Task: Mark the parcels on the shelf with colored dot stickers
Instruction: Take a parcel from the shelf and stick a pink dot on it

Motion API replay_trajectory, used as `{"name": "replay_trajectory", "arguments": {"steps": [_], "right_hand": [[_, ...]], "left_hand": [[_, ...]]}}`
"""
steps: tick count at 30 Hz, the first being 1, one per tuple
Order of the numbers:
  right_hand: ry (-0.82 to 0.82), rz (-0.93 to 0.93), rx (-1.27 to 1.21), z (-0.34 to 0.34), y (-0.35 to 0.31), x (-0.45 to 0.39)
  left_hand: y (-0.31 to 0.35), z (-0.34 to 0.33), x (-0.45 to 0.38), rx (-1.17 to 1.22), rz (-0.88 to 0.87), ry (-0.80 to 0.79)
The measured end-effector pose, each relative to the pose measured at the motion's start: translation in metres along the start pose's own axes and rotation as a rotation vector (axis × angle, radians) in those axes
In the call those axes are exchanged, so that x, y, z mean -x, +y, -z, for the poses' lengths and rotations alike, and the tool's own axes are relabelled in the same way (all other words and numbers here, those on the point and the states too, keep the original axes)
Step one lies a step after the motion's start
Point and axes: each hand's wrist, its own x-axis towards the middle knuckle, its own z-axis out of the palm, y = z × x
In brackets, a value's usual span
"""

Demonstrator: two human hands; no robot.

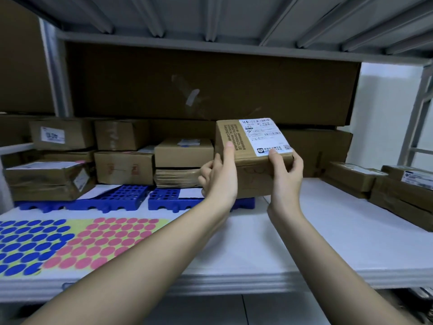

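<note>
Nearest, to the left of the left hand (219, 178), the blue dot sticker sheet (28, 245) and the pink dot sticker sheet (103, 242) lay flat on the white shelf (328, 231). Both that hand and the right hand (284, 177) had their fingers curled round a cardboard parcel (253, 160), held above the shelf with its white shipping label (264, 136) facing up. Behind and left of the hands, blue racks (121, 198) and stacked boxes (124, 156) sat farther back.
</note>
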Motion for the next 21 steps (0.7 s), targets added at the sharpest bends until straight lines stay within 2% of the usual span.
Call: {"name": "replay_trajectory", "arguments": {"steps": [5, 8, 13, 21], "right_hand": [[-0.039, -0.047, -0.034, -0.033, 0.013, 0.026], [-0.082, -0.062, -0.047, -0.045, 0.018, 0.038], [-0.148, -0.047, -0.037, -0.055, 0.025, 0.054], [-0.425, 0.001, 0.009, -0.059, 0.043, 0.059]], "left_hand": [[-0.008, 0.044, -0.001, 0.053, -0.063, 0.031], [-0.015, 0.069, -0.007, 0.196, -0.094, -0.012], [-0.028, 0.104, -0.018, 0.235, -0.080, -0.060], [-0.064, 0.125, -0.026, 0.303, -0.167, -0.093]]}}
